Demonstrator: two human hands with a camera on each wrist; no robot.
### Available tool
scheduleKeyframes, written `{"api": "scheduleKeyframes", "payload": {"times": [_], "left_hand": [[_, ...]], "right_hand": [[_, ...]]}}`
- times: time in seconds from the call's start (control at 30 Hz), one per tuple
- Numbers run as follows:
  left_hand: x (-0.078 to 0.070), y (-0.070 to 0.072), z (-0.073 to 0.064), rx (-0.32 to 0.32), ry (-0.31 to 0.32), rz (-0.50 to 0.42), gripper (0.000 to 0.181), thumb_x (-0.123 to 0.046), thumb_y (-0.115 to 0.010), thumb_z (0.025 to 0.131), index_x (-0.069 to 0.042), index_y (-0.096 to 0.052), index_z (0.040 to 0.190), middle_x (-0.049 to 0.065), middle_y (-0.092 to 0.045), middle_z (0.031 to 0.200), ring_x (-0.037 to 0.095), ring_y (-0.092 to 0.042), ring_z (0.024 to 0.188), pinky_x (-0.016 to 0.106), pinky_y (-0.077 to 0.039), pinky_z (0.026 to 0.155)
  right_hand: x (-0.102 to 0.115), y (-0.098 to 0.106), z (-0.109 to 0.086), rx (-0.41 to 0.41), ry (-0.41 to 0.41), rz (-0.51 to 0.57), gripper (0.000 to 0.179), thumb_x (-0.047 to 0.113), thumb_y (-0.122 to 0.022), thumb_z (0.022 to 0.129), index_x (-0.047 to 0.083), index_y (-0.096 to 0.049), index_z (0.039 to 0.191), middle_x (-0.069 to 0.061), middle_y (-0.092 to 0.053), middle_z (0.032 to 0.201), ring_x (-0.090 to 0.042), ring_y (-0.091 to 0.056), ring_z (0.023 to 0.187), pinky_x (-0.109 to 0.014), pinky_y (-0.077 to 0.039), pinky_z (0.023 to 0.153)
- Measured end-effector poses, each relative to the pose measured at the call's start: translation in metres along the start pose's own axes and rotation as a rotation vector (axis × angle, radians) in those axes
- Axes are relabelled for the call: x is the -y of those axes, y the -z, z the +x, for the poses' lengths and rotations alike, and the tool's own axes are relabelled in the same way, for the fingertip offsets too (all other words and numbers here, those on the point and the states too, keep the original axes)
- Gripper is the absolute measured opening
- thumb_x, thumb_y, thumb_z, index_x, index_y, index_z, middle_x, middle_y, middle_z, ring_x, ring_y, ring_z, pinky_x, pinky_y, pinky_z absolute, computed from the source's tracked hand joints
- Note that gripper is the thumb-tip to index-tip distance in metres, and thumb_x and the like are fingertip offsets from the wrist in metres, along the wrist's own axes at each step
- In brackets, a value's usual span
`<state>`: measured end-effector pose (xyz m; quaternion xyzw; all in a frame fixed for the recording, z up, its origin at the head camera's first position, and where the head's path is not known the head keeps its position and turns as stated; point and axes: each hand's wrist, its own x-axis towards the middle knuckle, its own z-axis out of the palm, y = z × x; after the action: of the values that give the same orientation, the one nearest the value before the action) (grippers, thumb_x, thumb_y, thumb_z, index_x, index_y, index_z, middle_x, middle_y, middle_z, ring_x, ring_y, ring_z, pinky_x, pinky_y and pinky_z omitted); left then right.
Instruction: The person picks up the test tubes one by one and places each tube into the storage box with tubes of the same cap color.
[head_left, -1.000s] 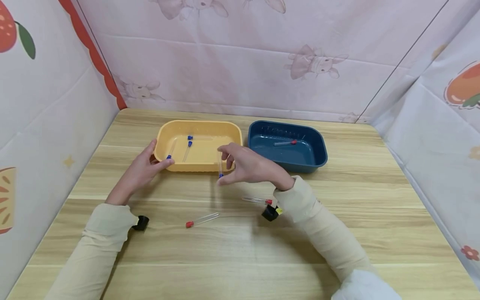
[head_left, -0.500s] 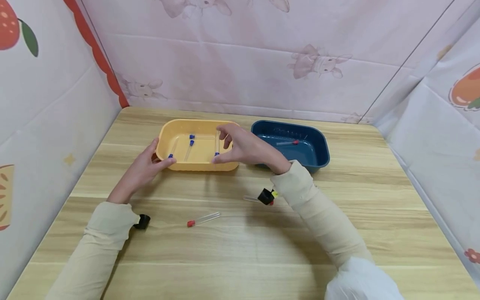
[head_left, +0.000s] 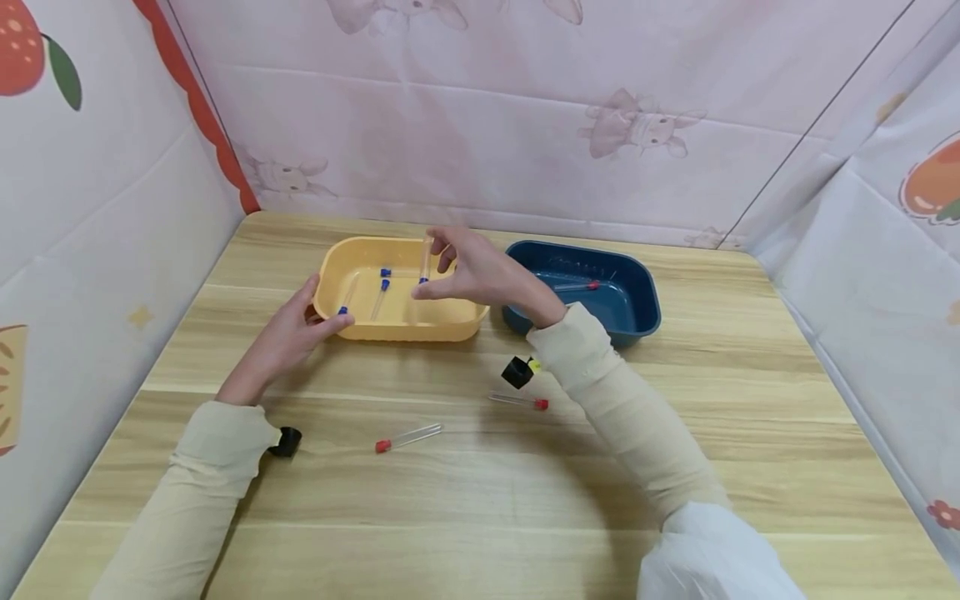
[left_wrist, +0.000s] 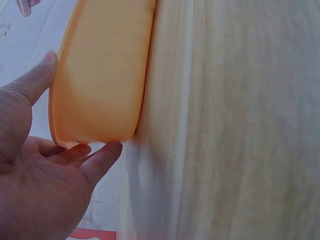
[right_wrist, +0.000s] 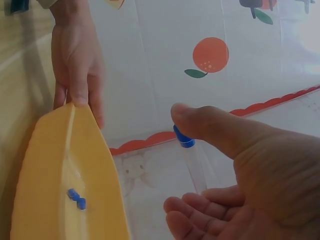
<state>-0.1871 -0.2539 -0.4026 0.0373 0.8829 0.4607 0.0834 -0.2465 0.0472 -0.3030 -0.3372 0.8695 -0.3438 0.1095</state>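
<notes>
My left hand (head_left: 288,335) grips the left end of a yellow plastic bin (head_left: 405,332). In the left wrist view its thumb lies on the bin's rim and the fingers curl against the outer wall. Above the right half of the bin, my right hand (head_left: 483,271) pinches a clear test tube (head_left: 425,260) with a blue cap. The right wrist view shows the thumb on the blue cap (right_wrist: 186,137) and the fingers at the glass end. Several blue-capped test tubes (head_left: 381,298) lie inside the yellow bin.
A dark blue bin (head_left: 633,330) stands to the right, holding a red-capped test tube (head_left: 576,287). Two groups of red-capped glass lie on the wooden table, one at left (head_left: 411,437) and one at right (head_left: 517,402). Printed cloth walls enclose the table's back and sides.
My right hand has carried the blue-capped test tube leftward and away from me, from the yellow bin's front edge to over its inside. The left hand stays on the bin.
</notes>
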Motion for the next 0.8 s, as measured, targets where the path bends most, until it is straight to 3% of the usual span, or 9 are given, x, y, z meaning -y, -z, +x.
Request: {"api": "scheduleKeyframes", "payload": {"times": [0.33,0.8], "left_hand": [[0.001,0.0,0.001,-0.011,-0.005,-0.002,0.097,-0.038,-0.065,0.103,-0.015,0.005,0.167,0.021,-0.014,0.17,0.042,-0.03,0.149,0.055,-0.032,0.118],[0.002,0.001,0.002,-0.009,-0.016,-0.013,0.096,-0.036,-0.065,0.104,-0.014,0.004,0.166,0.021,-0.016,0.169,0.042,-0.032,0.149,0.055,-0.034,0.117]], "right_hand": [[-0.015,-0.007,0.015,-0.026,0.005,0.041,0.082,0.037,-0.085,0.086,0.002,-0.044,0.148,-0.012,-0.056,0.131,-0.025,-0.059,0.112,-0.035,-0.054,0.092],[-0.032,-0.021,0.031,0.047,-0.051,0.05,0.088,0.035,-0.082,0.089,-0.004,-0.037,0.154,-0.016,-0.055,0.134,-0.034,-0.061,0.119,-0.035,-0.054,0.094]]}}
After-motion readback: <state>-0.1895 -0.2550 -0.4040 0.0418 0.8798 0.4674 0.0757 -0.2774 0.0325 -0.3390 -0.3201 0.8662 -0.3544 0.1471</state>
